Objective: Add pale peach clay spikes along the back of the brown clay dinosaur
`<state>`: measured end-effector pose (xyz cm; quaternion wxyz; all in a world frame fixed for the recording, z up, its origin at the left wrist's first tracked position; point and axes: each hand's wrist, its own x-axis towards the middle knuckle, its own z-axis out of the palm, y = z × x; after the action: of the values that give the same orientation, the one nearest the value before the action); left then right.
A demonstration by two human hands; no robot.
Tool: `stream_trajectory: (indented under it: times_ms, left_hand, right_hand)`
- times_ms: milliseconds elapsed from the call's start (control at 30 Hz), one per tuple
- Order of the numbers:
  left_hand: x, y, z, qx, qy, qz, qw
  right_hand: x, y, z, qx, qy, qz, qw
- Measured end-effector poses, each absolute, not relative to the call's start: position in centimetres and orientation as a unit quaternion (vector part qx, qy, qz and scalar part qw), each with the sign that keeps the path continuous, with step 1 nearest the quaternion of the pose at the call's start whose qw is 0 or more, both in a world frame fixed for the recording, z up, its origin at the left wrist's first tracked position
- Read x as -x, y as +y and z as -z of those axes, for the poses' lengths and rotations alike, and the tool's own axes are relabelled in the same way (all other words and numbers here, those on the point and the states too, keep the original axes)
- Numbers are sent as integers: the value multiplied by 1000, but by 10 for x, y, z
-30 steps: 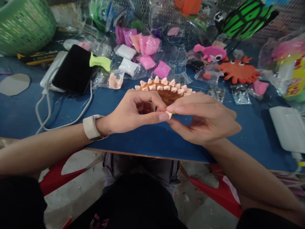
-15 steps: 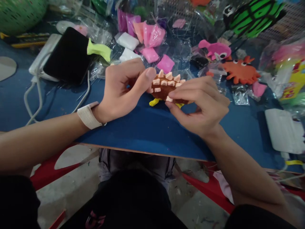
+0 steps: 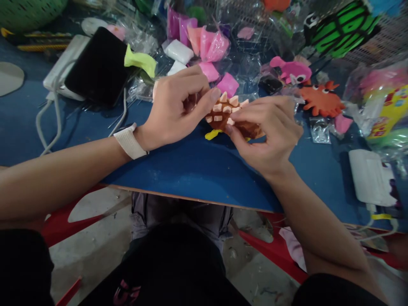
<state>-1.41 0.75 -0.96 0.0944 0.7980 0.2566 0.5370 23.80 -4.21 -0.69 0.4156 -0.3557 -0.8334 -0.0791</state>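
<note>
With our right hand point(image 3: 270, 136) we pinched 1 small pale piece point(image 3: 230, 122) between thumb and finger, at the near side of the brown model point(image 3: 221, 126). That sat on the blue table point(image 3: 191, 170) between our hands, bearing rows of pale spikes point(image 3: 227, 109). Our left hand point(image 3: 181, 106) curled beside it; we couldn't tell whether it gripped anything.

Brown figure point(image 3: 222, 126), pale spikes point(image 3: 226, 109) in rows, yellow foot point(image 3: 213, 134), on blue tabletop point(image 3: 191, 170)
</note>
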Motion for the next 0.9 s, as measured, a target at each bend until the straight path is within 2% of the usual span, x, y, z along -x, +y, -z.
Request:
stream_trajectory:
  times_ms: [200, 900]
  left_hand:
    - [13, 1, 7, -813, 277, -496, 129]
    - [12, -2, 3, -823, 291, -470, 129]
  right_hand:
    - [-235, -40, 10, 341, -831, 102, 427]
    - [-238, -36, 15, 386, -828, 89, 397]
